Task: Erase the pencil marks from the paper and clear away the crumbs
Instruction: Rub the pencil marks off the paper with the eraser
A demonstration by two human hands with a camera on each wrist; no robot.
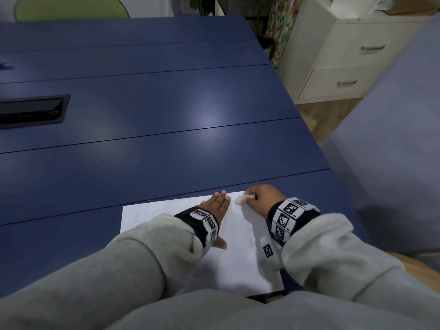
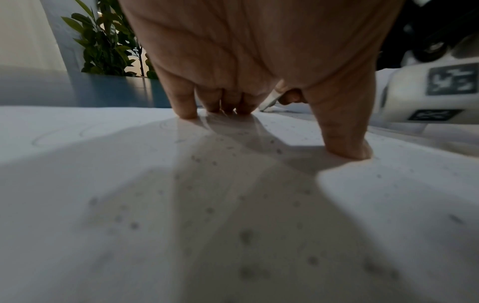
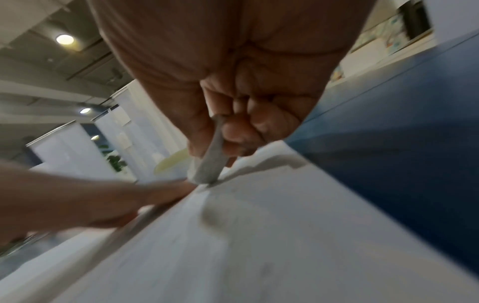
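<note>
Left hand [image 1: 217,206] lies flat on the paper [image 1: 240,263], fingers straight and spread, fingertips [image 2: 185,113] and thumb pressing the sheet down — paper sits at the near edge of the blue table [image 1: 166,115], partly under both grey sleeves. Right hand [image 1: 262,198] is curled round a white eraser [image 1: 241,199], its tip touching the paper near the far right corner, just beside the left fingertips. Faint pencil circles [image 1: 152,214] show near the far left corner; grey crumbs [image 2: 246,235] are scattered across the sheet under the left palm.
</note>
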